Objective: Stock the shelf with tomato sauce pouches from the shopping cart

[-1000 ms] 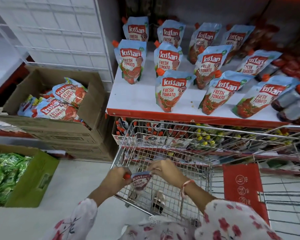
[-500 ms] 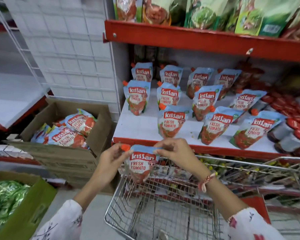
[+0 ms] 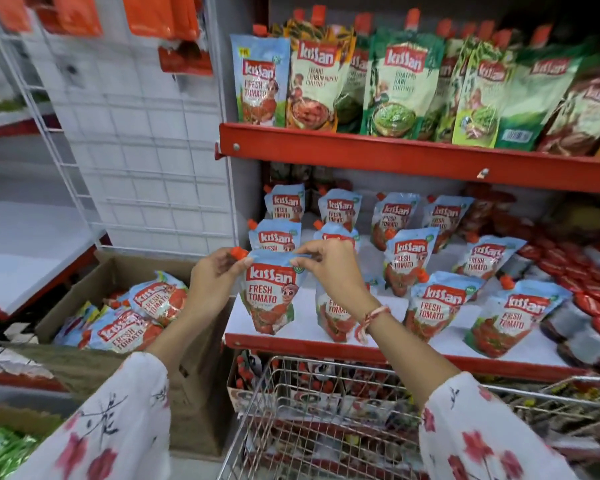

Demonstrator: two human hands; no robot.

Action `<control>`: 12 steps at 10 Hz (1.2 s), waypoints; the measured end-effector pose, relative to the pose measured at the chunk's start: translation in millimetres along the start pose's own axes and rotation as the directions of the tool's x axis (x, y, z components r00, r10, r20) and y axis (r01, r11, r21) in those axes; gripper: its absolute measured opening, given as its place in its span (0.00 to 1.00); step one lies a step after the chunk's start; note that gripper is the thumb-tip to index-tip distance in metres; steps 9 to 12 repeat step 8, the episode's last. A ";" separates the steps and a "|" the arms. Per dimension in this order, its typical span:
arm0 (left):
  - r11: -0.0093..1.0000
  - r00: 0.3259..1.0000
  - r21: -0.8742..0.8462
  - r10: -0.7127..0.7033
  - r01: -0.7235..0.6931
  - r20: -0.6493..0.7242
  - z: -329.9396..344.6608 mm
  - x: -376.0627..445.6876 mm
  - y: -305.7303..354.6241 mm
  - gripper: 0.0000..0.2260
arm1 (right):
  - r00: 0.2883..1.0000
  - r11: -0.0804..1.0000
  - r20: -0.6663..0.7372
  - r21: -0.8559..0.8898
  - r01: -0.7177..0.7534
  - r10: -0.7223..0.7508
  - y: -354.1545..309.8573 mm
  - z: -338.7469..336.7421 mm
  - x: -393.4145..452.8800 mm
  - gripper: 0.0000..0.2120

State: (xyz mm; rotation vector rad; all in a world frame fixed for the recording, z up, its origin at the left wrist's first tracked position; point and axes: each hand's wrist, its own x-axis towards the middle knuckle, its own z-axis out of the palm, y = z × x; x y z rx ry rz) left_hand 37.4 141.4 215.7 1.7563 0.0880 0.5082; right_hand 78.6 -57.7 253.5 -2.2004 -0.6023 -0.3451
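Pouch raised from cart to shelf front (both hands pinching top)

Both arms rise from the lower frame toward centre, forearms bare past floral sleeves. Left hand: fingers pinched at upper centre-left, grip closed on a pouch corner. Right hand: thumb and forefinger pinched on the opposite corner, thread band at wrist.
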 end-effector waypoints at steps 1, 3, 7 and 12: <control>0.999 1.000 0.045 -0.030 0.030 -0.005 2.9 13.7 -11.8 0.03 | 1.000 0.998 0.004 -0.049 -0.029 0.029 8.3 14.6 10.9 0.09; 0.981 0.993 0.155 -0.120 0.117 0.011 3.7 28.0 -35.7 0.05 | 0.995 0.988 0.068 -0.141 -0.063 0.073 20.3 34.9 20.4 0.09; 0.954 0.982 0.242 -0.188 0.175 0.033 4.4 25.6 -37.4 0.11 | 0.974 0.957 0.206 -0.288 -0.033 0.095 19.6 37.6 29.5 0.09; 0.947 0.981 0.274 -0.190 0.169 0.050 3.1 22.6 -31.1 0.11 | 0.966 0.961 0.248 -0.276 -0.004 0.075 13.8 29.3 27.3 0.10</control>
